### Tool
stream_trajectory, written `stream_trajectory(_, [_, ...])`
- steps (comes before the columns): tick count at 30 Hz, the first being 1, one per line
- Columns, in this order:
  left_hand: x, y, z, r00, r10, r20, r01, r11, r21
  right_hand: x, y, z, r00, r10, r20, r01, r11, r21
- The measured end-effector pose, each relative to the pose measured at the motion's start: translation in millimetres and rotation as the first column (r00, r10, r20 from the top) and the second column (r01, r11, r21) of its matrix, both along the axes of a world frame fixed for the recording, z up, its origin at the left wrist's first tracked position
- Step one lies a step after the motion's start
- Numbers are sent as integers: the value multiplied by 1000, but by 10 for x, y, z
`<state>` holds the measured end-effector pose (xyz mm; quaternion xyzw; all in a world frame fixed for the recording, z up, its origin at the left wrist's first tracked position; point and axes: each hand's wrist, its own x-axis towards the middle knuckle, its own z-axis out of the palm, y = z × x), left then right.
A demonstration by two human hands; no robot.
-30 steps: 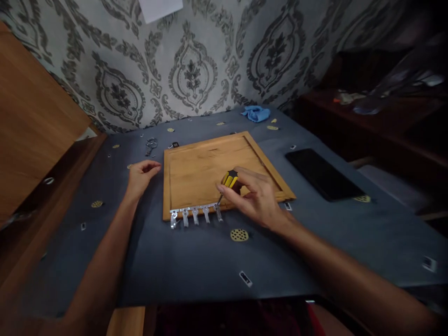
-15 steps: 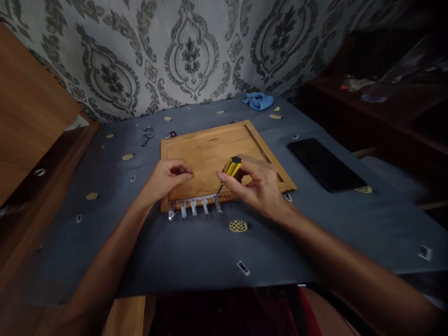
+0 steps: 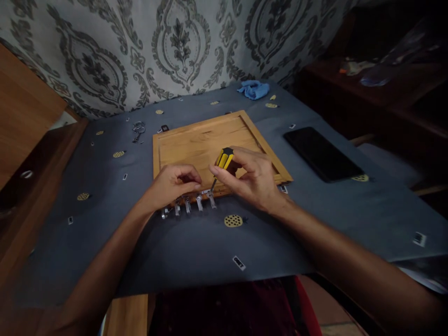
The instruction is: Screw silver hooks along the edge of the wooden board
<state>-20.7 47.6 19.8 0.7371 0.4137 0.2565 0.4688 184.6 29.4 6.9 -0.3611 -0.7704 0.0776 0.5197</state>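
Observation:
A square wooden panel [image 3: 196, 140] lies flat on the dark blue cloth. A metal strip of hooks [image 3: 191, 203] sits along its near edge. My right hand [image 3: 250, 179] grips a yellow-and-black screwdriver [image 3: 221, 161], its tip down at the right end of the hook strip. My left hand [image 3: 173, 184] rests on the panel's near edge just above the hooks, fingers curled and pinched together; what they hold, if anything, is hidden.
A black phone [image 3: 322, 153] lies to the right of the panel. A blue cloth [image 3: 255, 88] sits at the far edge by the patterned wall. Keys [image 3: 137, 130] lie at the far left. A wooden board [image 3: 24, 112] leans at the left.
My left hand has moved right from the cloth beside the panel to its near edge, above the hooks. My right hand stays on the screwdriver at the strip's right end.

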Motion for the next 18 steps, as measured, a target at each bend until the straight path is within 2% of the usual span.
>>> stream_trajectory(8, [67,-33,-150,992,-91,-84,99,990,96,21,-6,11,999,44,-29,-44,999,-21])
stream_trajectory(13, [115,-96,-111,979,-67,-192,97,983,153,22,-8,16,994,91,-61,-92,995,-26])
stream_trajectory(18, [136,-122,-106,974,-39,-222,89,972,218,28,-14,9,992,100,-83,-103,994,-41])
